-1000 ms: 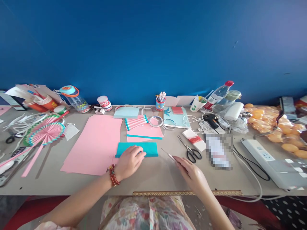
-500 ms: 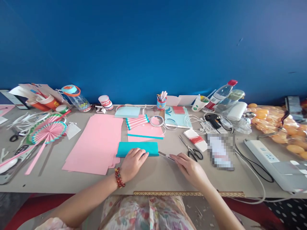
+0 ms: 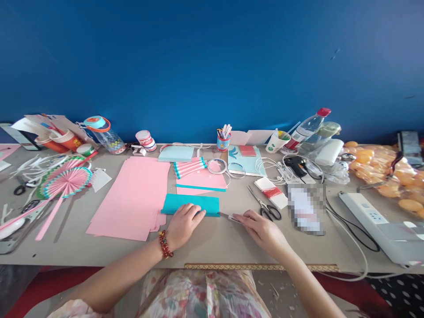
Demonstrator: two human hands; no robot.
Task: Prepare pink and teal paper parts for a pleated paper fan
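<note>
A folded strip of teal paper [image 3: 205,205] lies flat on the table in front of me. My left hand [image 3: 186,223], wearing a red bead bracelet [image 3: 164,244], rests over its lower edge and presses it down, fingers stretched forward. In my right hand [image 3: 260,227] is a craft knife [image 3: 234,218] with a pale handle, pinched low over the table. Its thin blade points left and meets the strip's lower right corner. I cannot tell whether the blade is inside the fold. Black-handled scissors [image 3: 270,211] lie just beyond my right hand.
Pink paper sheets [image 3: 132,194] are stacked at left, beside pleated paper fans [image 3: 68,181]. Behind the strip lie pleated pink pieces [image 3: 190,168] and tape rolls [image 3: 217,166]. On the right are a thread card [image 3: 271,192], a glue gun [image 3: 294,167] and a power strip [image 3: 367,221].
The knife has shifted very slightly, its blade now lying at the strip's lower right corner. My left hand keeps its place on the paper.
</note>
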